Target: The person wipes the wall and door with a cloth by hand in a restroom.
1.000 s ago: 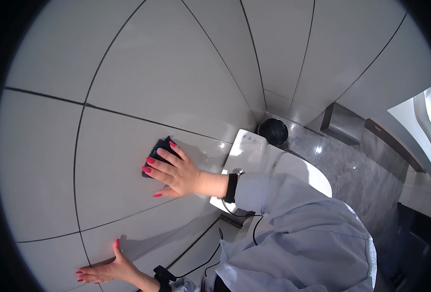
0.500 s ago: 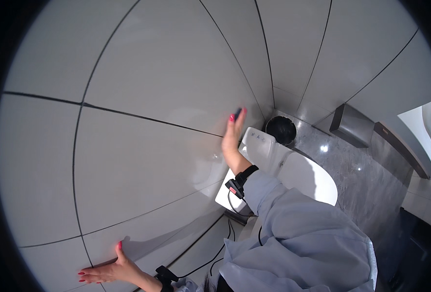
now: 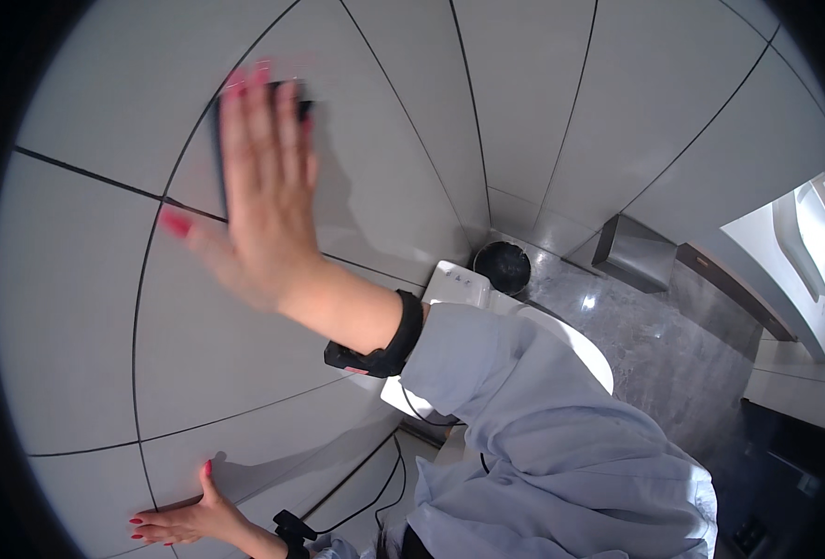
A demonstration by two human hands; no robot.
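My right hand [image 3: 271, 200] lies stretched against the grey tiled wall [image 3: 235, 354] at the upper left, thumb spread to the side. Under its palm and fingers it holds a dark, flat, cloth-like pad [image 3: 220, 154] to the tiles. Only the pad's edges show past the fingers, so its exact kind is unclear, and the fingertips are blurred. Low on the same wall, at the lower left, my left hand [image 3: 191, 520] rests flat with its fingers apart and nothing in it. A black band with a small device [image 3: 389, 345] sits on my right wrist.
A white toilet [image 3: 575, 340] stands below my right arm, beside a black bin [image 3: 503, 267] in the corner. A metal box [image 3: 634, 253] is fixed low on the far wall. Further right is a white washbasin [image 3: 785, 242]. Black cables [image 3: 394, 480] hang near my left wrist.
My right hand has swept with the dark pad from beside the toilet tank up and left across the wall. My left hand stays on the tiles. The view has shifted slightly.
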